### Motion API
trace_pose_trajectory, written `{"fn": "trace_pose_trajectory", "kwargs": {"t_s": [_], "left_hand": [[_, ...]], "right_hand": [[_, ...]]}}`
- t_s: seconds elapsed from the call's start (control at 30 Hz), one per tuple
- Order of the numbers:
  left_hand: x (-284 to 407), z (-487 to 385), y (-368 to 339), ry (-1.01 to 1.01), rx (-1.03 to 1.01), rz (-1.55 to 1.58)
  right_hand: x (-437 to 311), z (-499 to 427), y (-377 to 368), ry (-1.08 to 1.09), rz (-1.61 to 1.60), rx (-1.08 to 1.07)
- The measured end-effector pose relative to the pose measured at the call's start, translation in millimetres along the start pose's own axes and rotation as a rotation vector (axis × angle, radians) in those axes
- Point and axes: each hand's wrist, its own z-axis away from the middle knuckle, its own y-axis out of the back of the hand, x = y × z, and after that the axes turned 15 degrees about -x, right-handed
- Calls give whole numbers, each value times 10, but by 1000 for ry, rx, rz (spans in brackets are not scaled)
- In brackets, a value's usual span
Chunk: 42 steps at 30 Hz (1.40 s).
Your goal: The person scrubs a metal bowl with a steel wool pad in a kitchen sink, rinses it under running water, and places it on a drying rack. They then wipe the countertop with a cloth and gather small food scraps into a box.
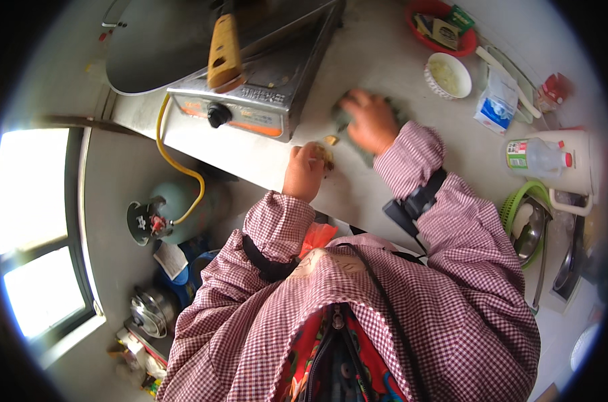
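My right hand [372, 120] presses down on a dark green cloth [342, 118] on the pale countertop [354, 193]. The cloth spreads out around the fingers and under the wrist. Close to the counter's front edge, my left hand [302, 171] has its fingers curled around some brownish-yellow food scraps [326, 157]; part of them is hidden by the fingers. A small yellowish piece [331, 140] lies loose on the counter between the two hands.
A gas stove [233, 113] with a wok [148, 55] and a yellow handle [224, 55] stands at left. A yellow hose [163, 145] joins a gas cylinder [176, 201]. Rightward are a red basket [467, 47], bowl [449, 75], packet [496, 103], bottle [535, 157] and green colander [510, 211].
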Motion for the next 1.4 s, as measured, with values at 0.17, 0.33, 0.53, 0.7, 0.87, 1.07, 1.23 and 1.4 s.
{"fn": "trace_pose_trajectory", "kwargs": {"t_s": [0.17,0.33,0.53,0.7,0.87,1.07,1.23,1.4], "left_hand": [[179,55,-55,-11,-91,59],[163,194,241,-105,49,-128],[105,188,185,-146,-37,-320],[341,153,-13,-273,-161,-318],[458,160,119,-335,-34,-195],[340,95,197,-85,-129,12],[159,333,406,76,-313,273],[-216,761,421,611,-630,749]], "right_hand": [[-176,593,189,154,-124,-19],[397,1227,635,-209,-154,331],[849,1582,512,-821,-164,397],[555,1382,150,-510,99,249],[383,1394,343,-280,-343,341],[888,1982,733,-553,-436,652],[1173,2248,400,-861,-10,523],[768,1798,124,-794,13,364]]}}
